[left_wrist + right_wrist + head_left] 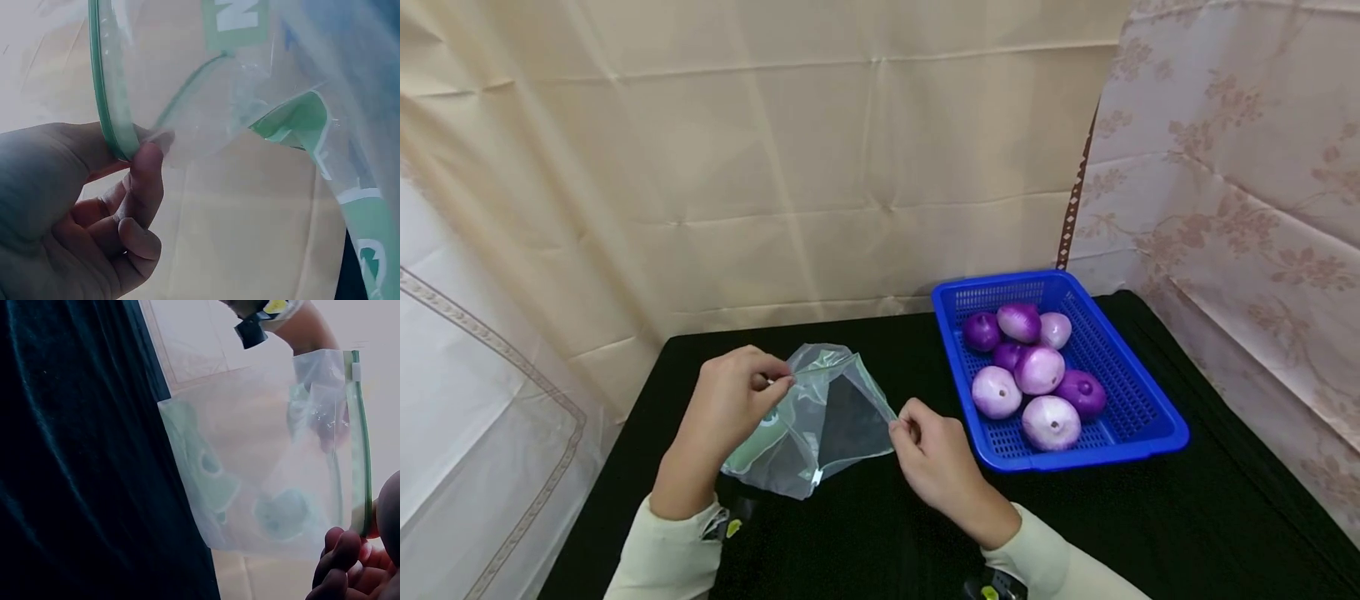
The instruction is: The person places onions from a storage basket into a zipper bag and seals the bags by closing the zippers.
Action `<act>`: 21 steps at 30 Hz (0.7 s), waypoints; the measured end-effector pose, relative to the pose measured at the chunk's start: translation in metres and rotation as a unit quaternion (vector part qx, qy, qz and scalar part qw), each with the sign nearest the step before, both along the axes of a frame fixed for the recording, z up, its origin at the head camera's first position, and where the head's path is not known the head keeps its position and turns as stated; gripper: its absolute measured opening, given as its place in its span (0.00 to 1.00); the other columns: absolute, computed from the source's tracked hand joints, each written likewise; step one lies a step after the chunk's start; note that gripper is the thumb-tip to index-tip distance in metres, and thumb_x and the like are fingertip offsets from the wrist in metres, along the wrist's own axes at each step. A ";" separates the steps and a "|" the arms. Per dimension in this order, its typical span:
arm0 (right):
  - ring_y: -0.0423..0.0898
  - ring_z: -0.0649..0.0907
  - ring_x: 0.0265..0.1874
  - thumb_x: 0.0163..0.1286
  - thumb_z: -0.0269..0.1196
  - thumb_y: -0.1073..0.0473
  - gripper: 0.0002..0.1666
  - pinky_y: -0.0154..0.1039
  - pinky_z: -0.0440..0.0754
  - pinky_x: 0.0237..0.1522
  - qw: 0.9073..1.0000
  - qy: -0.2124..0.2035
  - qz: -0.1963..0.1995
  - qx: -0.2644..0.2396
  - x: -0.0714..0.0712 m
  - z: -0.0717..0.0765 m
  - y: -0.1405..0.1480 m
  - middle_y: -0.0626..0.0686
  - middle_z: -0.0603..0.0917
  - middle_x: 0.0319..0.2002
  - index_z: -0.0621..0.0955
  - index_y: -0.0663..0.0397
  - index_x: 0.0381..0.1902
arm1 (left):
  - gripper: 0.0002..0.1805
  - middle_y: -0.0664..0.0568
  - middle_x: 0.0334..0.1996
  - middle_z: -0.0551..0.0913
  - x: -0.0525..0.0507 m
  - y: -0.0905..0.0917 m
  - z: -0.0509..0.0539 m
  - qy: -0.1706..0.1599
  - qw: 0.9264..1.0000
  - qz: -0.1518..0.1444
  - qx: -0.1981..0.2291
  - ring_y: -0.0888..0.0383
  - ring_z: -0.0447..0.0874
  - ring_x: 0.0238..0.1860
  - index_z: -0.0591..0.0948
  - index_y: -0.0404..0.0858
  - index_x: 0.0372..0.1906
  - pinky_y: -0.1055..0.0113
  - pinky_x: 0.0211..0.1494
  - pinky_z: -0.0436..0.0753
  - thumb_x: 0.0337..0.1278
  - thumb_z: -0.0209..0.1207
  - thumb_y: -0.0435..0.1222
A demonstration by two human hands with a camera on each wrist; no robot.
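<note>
Both hands hold up a clear plastic bag [850, 421] with green print and a green-edged mouth, which stands spread between them. My left hand [730, 408] pinches one corner of the mouth; in the left wrist view its thumb and forefinger [147, 178] grip the green strip. My right hand [940, 462] pinches the opposite corner, and the right wrist view shows those fingers [353, 562] at the strip's lower end. A white slider [356, 372] sits near the strip's other end. Nothing shows inside the bag [250, 481].
A blue plastic basket [1138, 450] holding several purple onions [1039, 370] stands to the right of the hands, on a table with a black cloth [850, 542]. Beige curtain [880, 167] hangs behind the table, with patterned cloth [1247, 208] on the right.
</note>
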State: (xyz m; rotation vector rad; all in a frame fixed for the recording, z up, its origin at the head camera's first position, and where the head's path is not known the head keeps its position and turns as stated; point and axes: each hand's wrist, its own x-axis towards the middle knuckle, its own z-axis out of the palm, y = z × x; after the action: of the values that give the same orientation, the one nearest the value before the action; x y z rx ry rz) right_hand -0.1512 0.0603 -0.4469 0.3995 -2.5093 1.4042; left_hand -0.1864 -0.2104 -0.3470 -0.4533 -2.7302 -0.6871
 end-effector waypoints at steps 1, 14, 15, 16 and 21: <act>0.34 0.69 0.14 0.73 0.63 0.57 0.17 0.33 0.68 0.16 1.000 0.004 -0.003 0.004 -0.001 0.001 0.000 0.37 0.70 0.17 0.71 0.36 0.25 | 0.02 0.56 0.36 0.86 0.000 -0.001 -0.004 0.004 1.000 0.006 0.010 0.60 0.83 0.33 0.91 0.45 0.33 0.65 0.34 0.83 0.61 0.71 0.36; 0.36 0.71 0.14 0.74 0.64 0.53 0.16 0.34 0.69 0.17 1.000 -0.011 -0.015 0.021 -0.006 0.007 0.001 0.37 0.71 0.17 0.72 0.36 0.25 | 0.04 0.59 0.30 0.83 0.011 0.006 -0.015 0.075 0.990 0.034 0.112 0.63 0.81 0.28 0.91 0.46 0.32 0.72 0.30 0.82 0.58 0.71 0.32; 0.35 0.71 0.15 0.74 0.64 0.52 0.16 0.34 0.69 0.18 1.000 -0.012 -0.016 0.022 -0.006 0.007 0.001 0.37 0.71 0.17 0.73 0.35 0.25 | 0.04 0.59 0.30 0.83 0.011 0.008 -0.015 0.079 0.989 0.036 0.117 0.63 0.81 0.27 0.91 0.46 0.32 0.72 0.30 0.82 0.58 0.72 0.33; 0.35 0.71 0.15 0.74 0.64 0.51 0.16 0.34 0.69 0.18 1.000 -0.014 -0.015 0.023 -0.006 0.008 0.001 0.36 0.71 0.17 0.73 0.35 0.25 | 0.04 0.59 0.29 0.83 0.011 0.009 -0.016 0.081 0.989 0.041 0.121 0.63 0.82 0.27 0.91 0.45 0.32 0.72 0.29 0.81 0.58 0.72 0.33; 0.35 0.70 0.15 0.74 0.65 0.49 0.15 0.34 0.68 0.18 1.000 -0.013 -0.008 0.019 -0.007 0.015 0.006 0.36 0.70 0.17 0.74 0.36 0.27 | 0.02 0.57 0.30 0.83 0.006 0.010 -0.021 0.074 0.986 0.065 0.135 0.62 0.82 0.28 0.91 0.43 0.32 0.74 0.28 0.80 0.59 0.72 0.34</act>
State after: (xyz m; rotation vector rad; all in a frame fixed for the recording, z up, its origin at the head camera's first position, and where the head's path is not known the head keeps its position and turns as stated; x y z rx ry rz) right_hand -0.1587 0.0665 -0.4320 0.3694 -2.5575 1.3647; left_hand -0.1801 -0.2004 -0.3682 -0.2487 -2.4553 -0.9315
